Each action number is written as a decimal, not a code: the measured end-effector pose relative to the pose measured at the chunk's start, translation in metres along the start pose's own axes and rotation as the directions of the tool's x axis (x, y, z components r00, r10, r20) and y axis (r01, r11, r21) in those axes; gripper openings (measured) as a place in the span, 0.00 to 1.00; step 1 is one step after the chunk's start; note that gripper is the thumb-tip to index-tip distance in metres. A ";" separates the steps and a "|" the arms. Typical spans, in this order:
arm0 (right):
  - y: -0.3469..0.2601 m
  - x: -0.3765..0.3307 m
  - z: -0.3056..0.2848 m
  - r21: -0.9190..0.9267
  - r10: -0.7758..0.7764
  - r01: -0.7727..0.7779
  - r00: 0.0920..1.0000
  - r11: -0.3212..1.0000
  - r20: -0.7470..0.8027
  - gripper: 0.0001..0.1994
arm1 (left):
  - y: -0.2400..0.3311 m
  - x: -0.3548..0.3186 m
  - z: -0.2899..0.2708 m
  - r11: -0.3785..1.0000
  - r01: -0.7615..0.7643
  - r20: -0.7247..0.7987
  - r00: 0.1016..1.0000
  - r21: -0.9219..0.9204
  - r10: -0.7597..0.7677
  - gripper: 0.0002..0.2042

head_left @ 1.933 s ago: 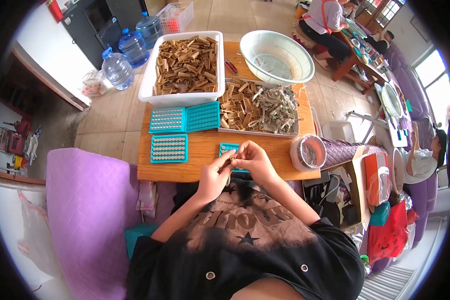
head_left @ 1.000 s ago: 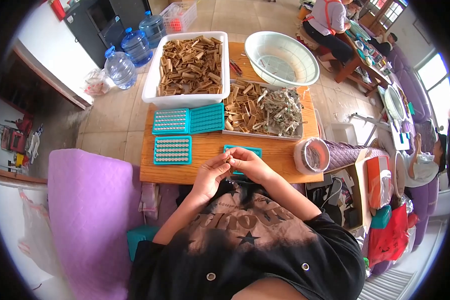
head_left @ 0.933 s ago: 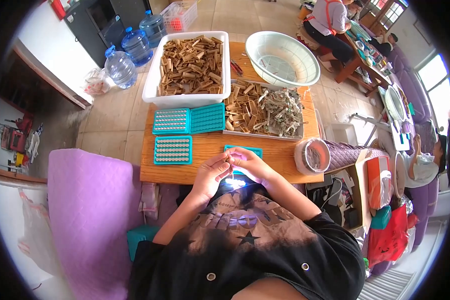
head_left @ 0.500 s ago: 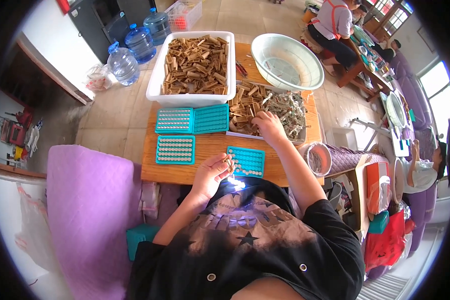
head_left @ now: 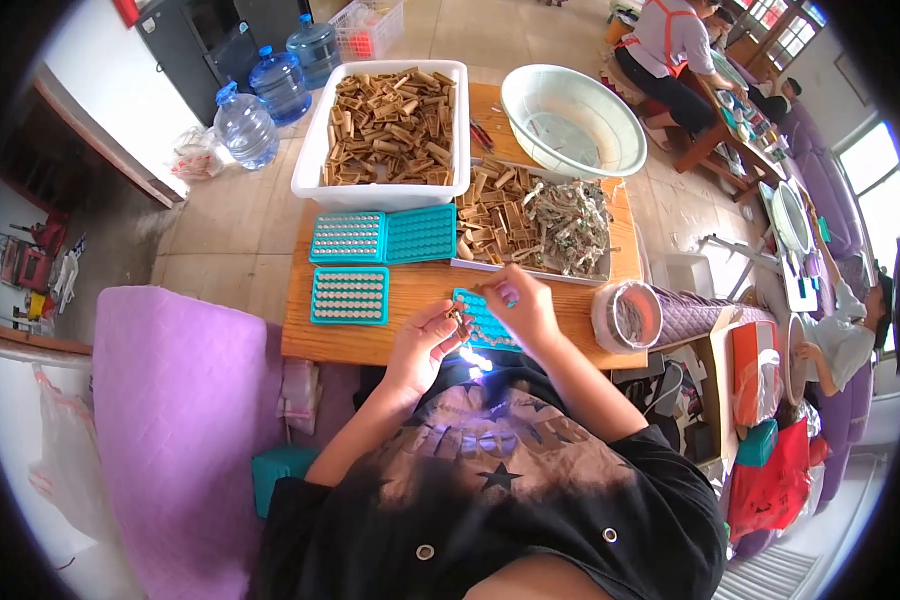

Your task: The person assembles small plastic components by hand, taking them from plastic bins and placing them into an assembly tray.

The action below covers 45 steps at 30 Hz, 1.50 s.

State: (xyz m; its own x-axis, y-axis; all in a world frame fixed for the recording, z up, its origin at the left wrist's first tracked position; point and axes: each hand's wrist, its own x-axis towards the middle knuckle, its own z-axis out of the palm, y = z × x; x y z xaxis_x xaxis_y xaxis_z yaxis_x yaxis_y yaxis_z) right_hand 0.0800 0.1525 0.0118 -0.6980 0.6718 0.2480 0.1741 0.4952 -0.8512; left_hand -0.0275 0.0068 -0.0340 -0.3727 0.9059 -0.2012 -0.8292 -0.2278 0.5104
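Note:
Close to my chest, my left hand [head_left: 423,342] pinches a small brass-coloured metal piece [head_left: 457,314] between thumb and fingers. My right hand [head_left: 526,306] is beside it over a teal grid tray [head_left: 490,333], its fingers pinched together; whatever they hold is too small to make out. That tray carries small round silvery pieces and is partly hidden by my right hand. Beyond the hands lies a shallow tray [head_left: 530,272] of brown, channel-shaped pieces [head_left: 485,215] next to a heap of tangled greyish strips [head_left: 570,225].
Left on the wooden table [head_left: 415,300] sit teal trays of silvery pieces [head_left: 350,297] [head_left: 348,238]. Behind them stands a white bin [head_left: 380,198] of brown pieces. A pale green basin [head_left: 575,120] is far right, a clear tub [head_left: 627,317] near right. Other people work at the right.
My right hand has come back from the shallow tray of brown pieces to beside my left hand, its fingers pinched. My left hand stays nearly in place, holding the brass-coloured piece.

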 end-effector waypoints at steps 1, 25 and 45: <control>-0.002 -0.005 0.005 0.002 -0.061 0.061 0.998 0.998 -0.018 0.06 | 0.000 0.002 0.000 1.000 -0.008 0.007 1.000 0.016 0.008 0.13; -0.022 -0.043 0.003 0.228 0.049 -0.073 0.993 0.971 0.110 0.15 | -0.007 -0.001 0.008 0.998 -0.040 0.043 0.998 0.051 0.038 0.15; -0.025 -0.044 0.001 0.099 -0.009 -0.001 0.995 0.995 0.096 0.15 | -0.014 -0.007 0.025 0.915 -0.208 0.100 0.978 0.346 0.185 0.16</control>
State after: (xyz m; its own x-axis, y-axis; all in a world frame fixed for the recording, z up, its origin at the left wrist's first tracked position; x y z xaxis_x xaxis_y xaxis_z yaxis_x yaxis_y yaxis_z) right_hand 0.1051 0.1100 0.0217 -0.7632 0.6111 0.2098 0.1051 0.4378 -0.8929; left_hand -0.0029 0.0128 -0.0186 -0.4759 0.8793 -0.0186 -0.5369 -0.2737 0.7980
